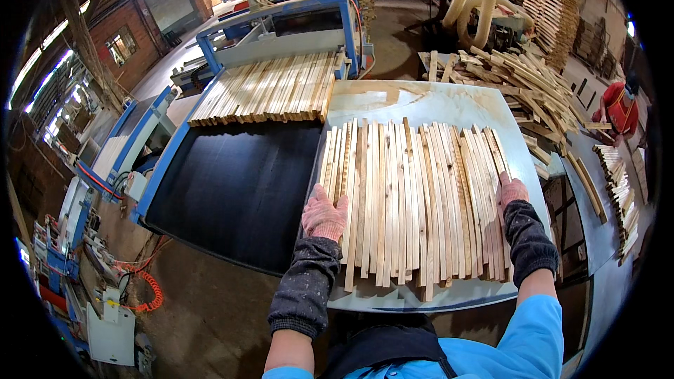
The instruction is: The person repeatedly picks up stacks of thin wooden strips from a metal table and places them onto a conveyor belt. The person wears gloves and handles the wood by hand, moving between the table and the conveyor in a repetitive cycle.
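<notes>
While the black belt (232,186) leaves room, left hand (325,216) and right hand (513,190), unclenched, flank wooden strips (414,203).

Slim pale wooden strips (414,203) lie side by side, ends uneven, on a tabletop (470,98).

Wooden strips (414,203): pale tan, brown-streaked
Gloves (325,217): pink
Sleeve covers (305,284): black, white-speckled
Belt (232,186): black
Tabletop (463,103): pale blue-grey
Shirt (530,330): bright blue
</notes>
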Available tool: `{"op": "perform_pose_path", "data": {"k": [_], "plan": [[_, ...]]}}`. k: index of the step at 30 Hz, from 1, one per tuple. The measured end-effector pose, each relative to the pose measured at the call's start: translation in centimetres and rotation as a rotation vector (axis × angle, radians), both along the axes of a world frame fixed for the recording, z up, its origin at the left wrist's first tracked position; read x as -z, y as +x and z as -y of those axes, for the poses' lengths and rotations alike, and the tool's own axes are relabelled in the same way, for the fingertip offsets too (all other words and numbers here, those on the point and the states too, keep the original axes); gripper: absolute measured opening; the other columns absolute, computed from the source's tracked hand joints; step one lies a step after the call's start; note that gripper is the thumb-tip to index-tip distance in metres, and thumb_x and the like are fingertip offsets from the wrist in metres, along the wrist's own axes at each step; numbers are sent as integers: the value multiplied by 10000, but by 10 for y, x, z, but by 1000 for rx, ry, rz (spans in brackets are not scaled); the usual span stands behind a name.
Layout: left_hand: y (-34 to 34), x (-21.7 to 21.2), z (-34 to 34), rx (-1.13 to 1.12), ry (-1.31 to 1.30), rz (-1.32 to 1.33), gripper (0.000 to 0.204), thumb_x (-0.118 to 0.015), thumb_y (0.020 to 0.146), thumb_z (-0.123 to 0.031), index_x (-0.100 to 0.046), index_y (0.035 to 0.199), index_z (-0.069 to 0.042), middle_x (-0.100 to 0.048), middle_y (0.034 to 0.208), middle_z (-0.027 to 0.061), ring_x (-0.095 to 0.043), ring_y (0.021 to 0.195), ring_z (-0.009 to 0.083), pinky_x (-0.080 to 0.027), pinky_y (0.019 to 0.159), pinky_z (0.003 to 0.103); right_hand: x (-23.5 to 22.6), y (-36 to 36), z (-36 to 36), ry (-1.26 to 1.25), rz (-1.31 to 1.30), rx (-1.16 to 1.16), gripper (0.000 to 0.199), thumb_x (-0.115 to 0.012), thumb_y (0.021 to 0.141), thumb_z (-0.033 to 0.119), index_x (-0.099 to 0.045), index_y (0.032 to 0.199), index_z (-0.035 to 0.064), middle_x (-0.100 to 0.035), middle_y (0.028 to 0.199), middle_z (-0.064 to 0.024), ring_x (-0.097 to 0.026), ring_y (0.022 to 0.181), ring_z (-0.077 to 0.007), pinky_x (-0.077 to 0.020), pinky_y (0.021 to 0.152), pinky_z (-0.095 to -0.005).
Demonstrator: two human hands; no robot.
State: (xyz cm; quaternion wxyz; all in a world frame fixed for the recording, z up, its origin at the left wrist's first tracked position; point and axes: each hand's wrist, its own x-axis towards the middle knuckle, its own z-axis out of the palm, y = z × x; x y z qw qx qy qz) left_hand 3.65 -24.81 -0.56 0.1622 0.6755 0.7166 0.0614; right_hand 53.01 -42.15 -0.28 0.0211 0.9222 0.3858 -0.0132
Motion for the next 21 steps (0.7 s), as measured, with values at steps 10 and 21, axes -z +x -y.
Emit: {"op": "perform_pose_path", "data": {"k": [10, 21], "plan": [[3, 1, 0, 18, 20, 2, 984, -565, 989, -682, -300, 1694, -48, -601, 1489, 235, -618, 1338, 375, -493, 1128, 473, 35, 39, 1, 75, -75, 125, 398, -495, 1111, 192, -577, 1500, 166, -658, 1320, -261, -648, 1273, -424, -536, 1087, -465], [2, -1, 0, 8, -13, 7, 971, -554, 1003, -674, -292, 1696, -46, -583, 1510, 238, -599, 1359, 380, -473, 1149, 477, -4, -2, 4, -18, 8, 21, 378, -463, 1125, 236, -615, 1470, 201, -661, 1340, -236, -648, 1285, -408, -541, 1088, -467]]}}
